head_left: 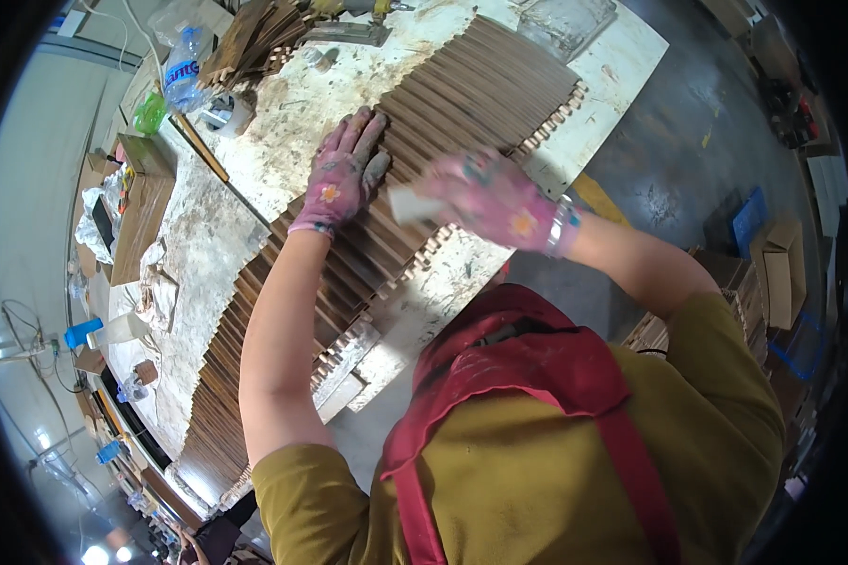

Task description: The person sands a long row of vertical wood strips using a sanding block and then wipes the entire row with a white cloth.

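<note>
- Left hand (344, 179), in a pink flowered glove, lies flat with fingers spread, palm down on the row of dark wooden slats (424, 160); it looks like it steadies them.
- Right hand (495, 200), same kind of glove, is blurred; it pinches a small pale block (413, 203), probably a sanding block or a scrap, and holds it on the slats just right of the left hand.
- The slats lie side by side in a long band running diagonally across the workbench (283, 122), from the far right to the near left, seated in light notched comb rails (556, 121) along the edge.
- Step in hand, as a judgement: rubbing or smoothing the slat faces with the block while the other hand pins the row; it could equally be tapping slats level, the blur leaves this open.
- The next move seems to call for firm downward pressure from the left hand so the slats do not jump from the notches, and block strokes along the grain.
- Risk: loose slats could shift sideways in the rail.
- A stack of spare slats (250, 42), a plastic water bottle (181, 71) and a green tape roll (148, 113) sit at the far left of the bench, well apart from the hands.
- The person wears a mustard shirt and red apron (537, 367).
</note>
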Demonstrator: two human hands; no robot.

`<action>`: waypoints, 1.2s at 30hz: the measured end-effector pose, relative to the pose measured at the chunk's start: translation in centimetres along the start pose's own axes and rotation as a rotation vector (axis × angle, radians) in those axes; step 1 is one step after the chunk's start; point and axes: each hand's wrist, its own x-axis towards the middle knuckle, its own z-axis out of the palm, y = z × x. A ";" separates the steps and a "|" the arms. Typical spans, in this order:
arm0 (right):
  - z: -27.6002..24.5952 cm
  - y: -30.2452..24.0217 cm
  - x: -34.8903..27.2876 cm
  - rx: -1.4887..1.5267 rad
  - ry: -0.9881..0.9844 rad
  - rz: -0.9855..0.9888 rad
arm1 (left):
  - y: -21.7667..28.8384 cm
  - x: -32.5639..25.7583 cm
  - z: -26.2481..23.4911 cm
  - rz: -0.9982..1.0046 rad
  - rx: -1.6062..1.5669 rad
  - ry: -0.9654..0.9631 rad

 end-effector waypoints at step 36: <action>-5.1 5.9 -6.0 0.327 -0.149 0.223 | -0.4 6.0 1.4 -0.165 -0.119 -0.035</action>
